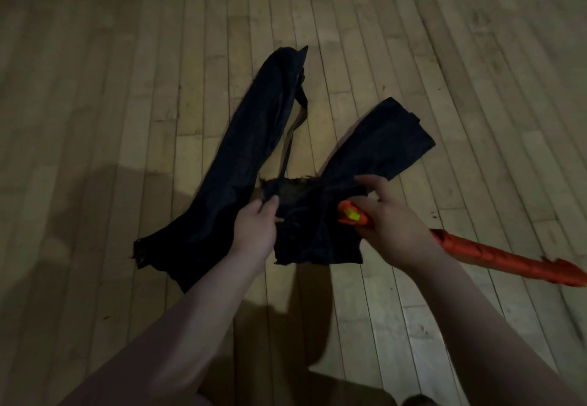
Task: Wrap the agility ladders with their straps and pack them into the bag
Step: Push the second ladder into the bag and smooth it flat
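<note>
A long black fabric bag (pixel 241 151) lies bent in a V on the wooden floor, its open frayed mouth lifted toward me at the middle. My left hand (pixel 254 227) pinches the left edge of that mouth. My right hand (pixel 390 224) grips an orange bundled agility ladder (pixel 495 256) wrapped in its strap, with a yellow piece showing at its front end. That end sits right at the bag's mouth, and my index finger reaches onto the bag's right edge. The bundle's tail sticks out to the lower right.
Pale wooden floorboards (pixel 127 71) spread all around, dimly lit. A thin strap (pixel 292 132) runs along the bag between its two arms. My shadow falls across the floor at the lower left and under my forearms.
</note>
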Tool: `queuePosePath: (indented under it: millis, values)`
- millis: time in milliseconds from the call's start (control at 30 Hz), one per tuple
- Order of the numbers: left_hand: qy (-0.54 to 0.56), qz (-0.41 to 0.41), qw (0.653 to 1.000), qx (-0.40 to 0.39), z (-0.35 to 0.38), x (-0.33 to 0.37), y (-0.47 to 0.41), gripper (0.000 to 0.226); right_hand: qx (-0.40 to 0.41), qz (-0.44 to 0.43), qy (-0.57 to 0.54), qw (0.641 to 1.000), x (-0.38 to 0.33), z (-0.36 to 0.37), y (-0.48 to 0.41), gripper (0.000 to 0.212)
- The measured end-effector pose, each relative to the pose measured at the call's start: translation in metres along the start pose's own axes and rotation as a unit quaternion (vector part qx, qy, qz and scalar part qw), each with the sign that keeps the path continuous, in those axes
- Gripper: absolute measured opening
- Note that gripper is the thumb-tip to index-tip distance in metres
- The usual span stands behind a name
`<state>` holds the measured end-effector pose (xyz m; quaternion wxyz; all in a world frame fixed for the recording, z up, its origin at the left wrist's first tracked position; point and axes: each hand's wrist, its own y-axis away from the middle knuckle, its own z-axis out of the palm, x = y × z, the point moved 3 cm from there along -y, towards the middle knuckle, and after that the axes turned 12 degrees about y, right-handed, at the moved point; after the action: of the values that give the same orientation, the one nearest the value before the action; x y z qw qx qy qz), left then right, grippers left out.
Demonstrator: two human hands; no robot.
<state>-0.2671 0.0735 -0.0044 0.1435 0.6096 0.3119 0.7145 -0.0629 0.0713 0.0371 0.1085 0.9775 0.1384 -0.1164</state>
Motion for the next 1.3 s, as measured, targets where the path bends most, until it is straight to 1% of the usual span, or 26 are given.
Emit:
queuePosePath:
  millis: [67,133,233,300,333,400,433,533,600,633,700,767,800,867,900,933,967,1000,1033,1067,1100,1133,1200,1233,1267,1300]
  values:
    - [-0.066,0.043,0.996,-0.035,0.002,0.002,0.001,0.034,0.041,-0.008,-0.002,0.999,-0.003,-0.01,0.002,0.036]
    - [-0.124,0.079,0.987,-0.063,0.007,0.0,-0.002,0.041,0.062,-0.044,-0.017,0.997,-0.017,-0.024,0.002,0.038]
    - [-0.114,0.083,0.985,-0.105,0.016,-0.005,-0.003,0.043,0.015,-0.113,-0.025,0.993,-0.046,-0.028,0.003,0.037]
    - [-0.115,0.109,0.982,-0.104,0.017,-0.004,0.001,0.037,-0.039,-0.128,0.003,0.991,-0.059,-0.016,0.004,0.031]
    - [-0.15,0.151,0.973,-0.09,0.016,0.0,0.006,0.037,-0.062,-0.118,0.018,0.991,-0.061,-0.008,0.004,0.027]
    - [-0.226,0.257,0.937,-0.065,0.013,0.008,0.014,0.036,-0.095,-0.067,0.047,0.992,-0.058,0.005,0.003,0.022]
    - [-0.234,0.297,0.923,-0.067,0.011,0.012,0.019,0.035,-0.111,-0.032,0.054,0.992,-0.055,0.009,0.001,0.021]
    - [-0.252,0.385,0.876,-0.143,0.018,0.018,0.041,0.029,-0.132,0.047,0.068,0.988,-0.046,0.014,-0.007,0.02]
    - [-0.282,0.439,0.83,-0.2,0.029,0.013,0.057,0.02,-0.144,0.06,0.091,0.984,-0.043,0.008,-0.013,0.007]
    - [-0.29,0.457,0.811,-0.221,0.034,0.007,0.063,0.018,-0.145,0.075,0.079,0.983,-0.042,0.006,-0.017,0.02]
    - [-0.294,0.472,0.8,-0.225,0.04,-0.002,0.066,0.018,-0.151,0.081,0.064,0.983,-0.044,-0.002,-0.022,0.037]
    - [-0.311,0.493,0.794,-0.174,0.038,-0.003,0.061,0.019,-0.13,0.111,0.028,0.985,-0.044,-0.011,-0.033,0.039]
    - [-0.32,0.501,0.793,-0.134,0.036,0.001,0.057,0.02,-0.101,0.156,-0.007,0.983,-0.042,-0.016,-0.038,0.039]
    - [-0.313,0.506,0.802,-0.047,0.032,0.014,0.05,0.02,-0.043,0.217,-0.03,0.975,-0.04,-0.03,-0.05,0.041]
    - [-0.303,0.501,0.811,-0.014,0.033,0.024,0.047,0.02,-0.012,0.233,-0.074,0.97,-0.04,-0.038,-0.056,0.042]
    - [-0.27,0.486,0.831,0.002,0.036,0.034,0.046,0.019,0.03,0.21,-0.088,0.973,-0.047,-0.053,-0.061,0.043]
    - [-0.204,0.452,0.868,0.0,0.042,0.044,0.044,0.019,0.072,0.19,-0.097,0.974,-0.053,-0.069,-0.068,0.044]
    - [-0.115,0.399,0.91,-0.013,0.05,0.054,0.046,0.027,0.104,0.18,-0.105,0.972,-0.056,-0.087,-0.072,0.045]
    - [-0.024,0.336,0.941,-0.038,0.061,0.062,0.049,0.037,0.124,0.181,-0.119,0.968,-0.056,-0.1,-0.077,0.044]
    - [0.052,0.272,0.959,-0.061,0.071,0.065,0.051,0.04,0.136,0.185,-0.082,0.97,-0.056,-0.111,-0.084,0.042]
    - [0.102,0.216,0.968,-0.081,0.077,0.065,0.052,0.038,0.156,0.215,-0.1,0.959,-0.053,-0.12,-0.087,0.04]
    - [0.109,0.177,0.972,-0.106,0.081,0.064,0.051,0.035,0.125,0.242,-0.064,0.96,-0.05,-0.123,-0.088,0.038]
    - [0.053,0.148,0.977,-0.143,0.081,0.061,0.046,0.033,0.089,0.293,0.006,0.952,-0.039,-0.12,-0.087,0.029]
    - [0.003,0.155,0.977,-0.145,0.079,0.058,0.043,0.031,0.071,0.297,0.027,0.952,-0.028,-0.109,-0.088,0.018]
    - [-0.053,0.176,0.973,-0.139,0.076,0.056,0.041,0.029,0.047,0.308,0.059,0.948,-0.024,-0.101,-0.086,0.012]
    - [-0.102,0.194,0.967,-0.128,0.074,0.052,0.038,0.028,0.048,0.308,0.044,0.949,-0.021,-0.091,-0.085,0.015]
